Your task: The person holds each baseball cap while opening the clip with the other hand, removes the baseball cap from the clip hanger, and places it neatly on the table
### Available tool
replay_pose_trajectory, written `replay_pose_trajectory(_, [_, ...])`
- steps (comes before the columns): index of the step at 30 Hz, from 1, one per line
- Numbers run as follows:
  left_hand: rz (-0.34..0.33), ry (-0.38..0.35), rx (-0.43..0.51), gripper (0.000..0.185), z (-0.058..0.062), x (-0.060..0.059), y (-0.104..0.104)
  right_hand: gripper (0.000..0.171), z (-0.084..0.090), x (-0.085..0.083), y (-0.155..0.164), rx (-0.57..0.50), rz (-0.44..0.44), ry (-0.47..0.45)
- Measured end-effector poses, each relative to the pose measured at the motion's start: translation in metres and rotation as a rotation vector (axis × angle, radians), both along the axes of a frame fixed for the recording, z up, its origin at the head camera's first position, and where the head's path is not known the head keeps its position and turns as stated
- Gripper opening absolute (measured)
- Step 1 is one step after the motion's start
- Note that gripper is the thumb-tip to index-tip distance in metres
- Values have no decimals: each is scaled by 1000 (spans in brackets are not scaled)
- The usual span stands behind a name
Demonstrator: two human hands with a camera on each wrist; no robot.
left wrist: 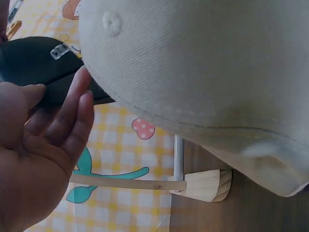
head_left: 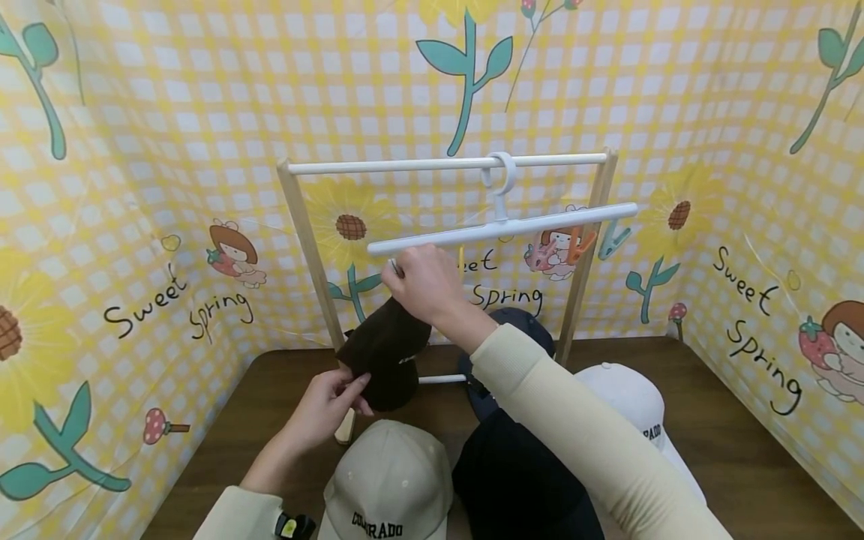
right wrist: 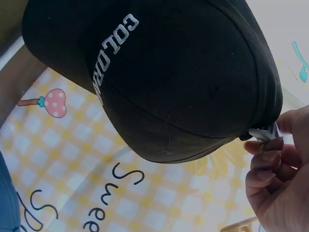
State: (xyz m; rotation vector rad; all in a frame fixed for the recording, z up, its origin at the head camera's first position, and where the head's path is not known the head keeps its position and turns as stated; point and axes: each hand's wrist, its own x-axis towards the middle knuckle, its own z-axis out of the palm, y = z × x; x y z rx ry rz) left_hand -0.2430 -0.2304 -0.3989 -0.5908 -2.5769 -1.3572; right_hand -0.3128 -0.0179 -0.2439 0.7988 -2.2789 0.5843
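Note:
My right hand pinches a small grey clip at the back edge of a dark brown cap, just under the left end of a white hanger. The cap hangs brim down, with white lettering on its front. Lower down, my left hand holds the cap's brim between thumb and fingers. From the left wrist, the cap is partly hidden behind a beige cap. The hanger's hook hangs on the rack's white top bar, and its arms tilt, left end lower.
On the brown table lie the beige cap, a black cap, a navy cap and a white cap. Orange and teal clips hang from the hanger's right side. Wooden posts hold up the rack.

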Motion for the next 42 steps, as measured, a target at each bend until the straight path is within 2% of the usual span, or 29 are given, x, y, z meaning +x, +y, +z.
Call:
replay_pose_trajectory(6, [-74,-95,-48,33,-8,-1,-4,49,-2,0,1,-57,56,-34])
replay_pose_trajectory(10, [-65,-148,-60,33,-15,-5,-6,55,-4,1,1,-38,52,-49])
replay_pose_trajectory(14, [-39,-169,-38,32,-20,-10,-6,57,-7,3,3,-12,17,-60])
replay_pose_trajectory(19, [6,-186,34,23,-26,-17,-2,41,-12,7,18,-9,-14,-146])
replay_pose_trajectory(24, [88,-240,82,16,-33,-23,-1,35,-16,15,44,-25,12,-203])
replay_pose_trajectory(27, [146,-278,84,17,-39,-26,-2,30,-18,20,63,-50,33,-204])
replay_pose_trajectory(31, [172,-327,98,17,-48,-30,-2,26,-22,27,91,-94,33,-199])
replay_pose_trajectory(33, [165,-352,127,16,-52,-31,-2,25,-26,33,106,-117,26,-198])
replay_pose_trajectory(36, [130,-380,151,31,-55,-29,-4,22,-34,41,129,-135,-1,-181])
replay_pose_trajectory(40, [48,-398,116,47,-55,-20,-14,20,-49,54,164,-128,-47,-194])
replay_pose_trajectory(42, [33,-413,102,48,-53,-15,-22,19,-59,60,183,-116,-71,-206])
